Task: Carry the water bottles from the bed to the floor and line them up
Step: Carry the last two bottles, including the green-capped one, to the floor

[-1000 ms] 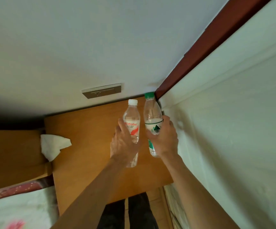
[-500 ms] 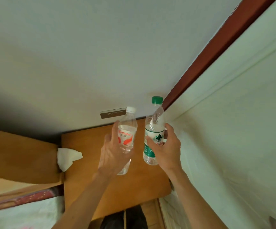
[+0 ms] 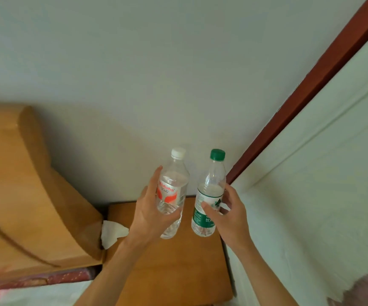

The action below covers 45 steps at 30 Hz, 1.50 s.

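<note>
The left hand (image 3: pixel 150 217) grips a bottle with a white cap (image 3: pixel 174 184), and the right hand (image 3: pixel 229 215) grips a bottle with a green cap (image 3: pixel 211 188). Both bottles are upright in the air, close together, above a wooden bedside table (image 3: pixel 174 268). A white tissue (image 3: pixel 112 234) lies at the table's left edge, beside the headboard (image 3: pixel 24 195). Behind them is a pale wall (image 3: pixel 156 74) with a red-brown frame (image 3: pixel 311 85).

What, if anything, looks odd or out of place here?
Only the crumpled white tissue, loose on the nightstand against the headboard. The white-capped bottle and green-capped bottle are closed, roughly upright, unspilled.
</note>
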### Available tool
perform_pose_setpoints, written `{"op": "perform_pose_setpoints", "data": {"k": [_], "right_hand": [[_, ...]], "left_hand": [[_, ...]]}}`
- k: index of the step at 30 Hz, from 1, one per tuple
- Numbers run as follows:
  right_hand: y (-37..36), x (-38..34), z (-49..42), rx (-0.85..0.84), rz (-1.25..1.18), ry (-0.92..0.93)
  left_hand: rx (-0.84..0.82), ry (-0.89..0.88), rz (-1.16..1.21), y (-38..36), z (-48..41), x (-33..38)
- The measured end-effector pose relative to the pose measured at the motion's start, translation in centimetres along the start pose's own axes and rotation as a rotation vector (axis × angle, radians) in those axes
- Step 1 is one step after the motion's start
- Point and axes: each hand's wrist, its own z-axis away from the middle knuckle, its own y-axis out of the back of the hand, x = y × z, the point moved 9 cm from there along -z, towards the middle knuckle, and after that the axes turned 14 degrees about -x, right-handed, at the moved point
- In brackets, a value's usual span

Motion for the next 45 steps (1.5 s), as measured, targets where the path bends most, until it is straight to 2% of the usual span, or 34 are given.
{"op": "perform_pose_setpoints", "data": {"k": [8,13,19,26,35,45], "right_hand": [[0.3,-6.2,0.3,-0.076,-0.054,0.149],[0.7,-9.8,1.5,-0.123,-0.087,0.252],[-0.4,-13.1,3.3,-0.24,-0.106,0.354],[-2.9,-17.3,4.8,-0.36,-0.141,0.449],[-10.4,-25.0,9.2,-0.678,-0.197,0.573],[-20.7,-31.2,22.8,-1.038,-0.195,0.655]], "left_hand": [[0.115,-0.107,0.046,3.9,3.8,4.9],[0.199,-0.111,0.048,5.3,6.2,6.5],[0.332,-0.132,0.056,7.4,9.7,7.8],[0.408,-0.204,0.084,11.4,15.0,10.4],[0.574,-0.203,0.063,18.2,25.1,10.6],[0.813,-0.163,0.049,22.9,44.2,8.4]]}}
